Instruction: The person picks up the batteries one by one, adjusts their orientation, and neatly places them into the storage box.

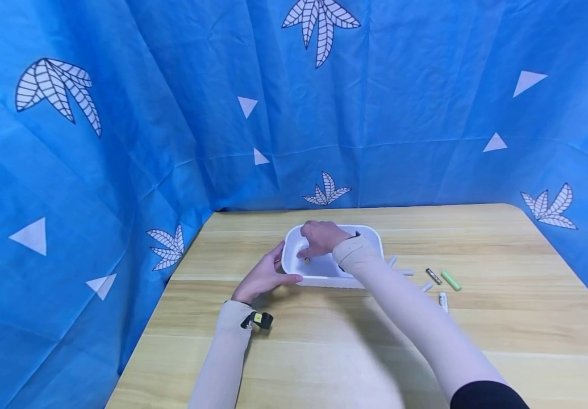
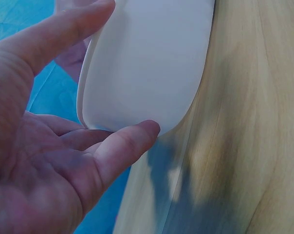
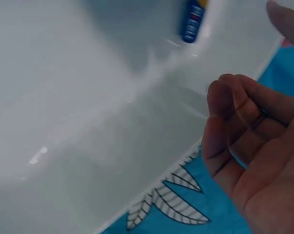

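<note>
A white plastic basin point(image 1: 330, 280) stands on the wooden table. My left hand point(image 1: 268, 275) holds its left end, with the thumb at the near rim and the other fingers round the side; in the left wrist view the thumb and another finger touch the white wall. Over the inside of the basin is my right hand point(image 1: 319, 237). In the right wrist view its fingers point(image 3: 220, 97) are loosely bent and the thumb stands apart, with nothing between them. A blue battery point(image 3: 192, 22) with a yellow end lies on the basin floor near that hand.
Right of the basin lie a green battery point(image 1: 450, 280), a dark battery point(image 1: 433, 276), a white battery point(image 1: 443, 301) and several small white cylinders point(image 1: 405, 272). A blue patterned curtain point(image 1: 283, 113) hangs behind and to the left of the table point(image 1: 294, 352).
</note>
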The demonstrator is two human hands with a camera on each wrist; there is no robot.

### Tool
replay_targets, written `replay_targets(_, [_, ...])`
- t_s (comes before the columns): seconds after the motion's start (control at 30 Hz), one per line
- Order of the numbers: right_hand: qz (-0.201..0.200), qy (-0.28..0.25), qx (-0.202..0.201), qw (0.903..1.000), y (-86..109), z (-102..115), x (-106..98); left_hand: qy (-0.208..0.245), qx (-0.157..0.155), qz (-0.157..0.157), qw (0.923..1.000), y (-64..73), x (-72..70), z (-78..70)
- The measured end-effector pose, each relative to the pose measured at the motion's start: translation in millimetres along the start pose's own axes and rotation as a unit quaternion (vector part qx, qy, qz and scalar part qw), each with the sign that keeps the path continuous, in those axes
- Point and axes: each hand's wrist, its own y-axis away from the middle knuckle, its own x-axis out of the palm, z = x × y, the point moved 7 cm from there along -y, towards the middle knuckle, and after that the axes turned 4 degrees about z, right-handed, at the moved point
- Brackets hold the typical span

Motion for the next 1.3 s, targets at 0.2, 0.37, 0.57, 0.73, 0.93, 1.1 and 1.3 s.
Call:
replay_targets(0.2, [-0.037,-0.014,-0.017,0.9991,12.9,-1,-25,0.01,-0.019,0.001,0.9998,-1.8,0.6,3.9])
replay_targets(0.37, [-0.068,-0.072,-0.025,0.9948,29.0,-6,-46,0.016,-0.023,0.001,0.9996,-1.9,0.6,5.2])
replay_targets(0.57, [-0.109,-0.133,-0.026,0.9847,55.0,-17,-65,0.014,-0.03,-0.005,0.9994,-0.8,1.0,6.3])
replay_targets(0.73, [-0.126,-0.172,-0.013,0.9768,80.8,-29,-73,0.017,-0.034,-0.01,0.9992,-2.2,1.4,7.0])
replay_targets(0.93, [-0.134,-0.213,0.018,0.9676,115.3,-50,-74,0.021,-0.031,-0.01,0.9993,-3.8,0.5,5.7])
replay_targets(1.1, [-0.157,-0.214,0.039,0.9633,141.8,-72,-67,0.021,-0.034,-0.014,0.9991,-3.8,-0.8,4.3])
replay_targets(1.3, [-0.157,-0.234,0.058,0.9576,167.3,-90,-48,0.014,-0.046,-0.026,0.9985,-3.0,-2.6,6.0])
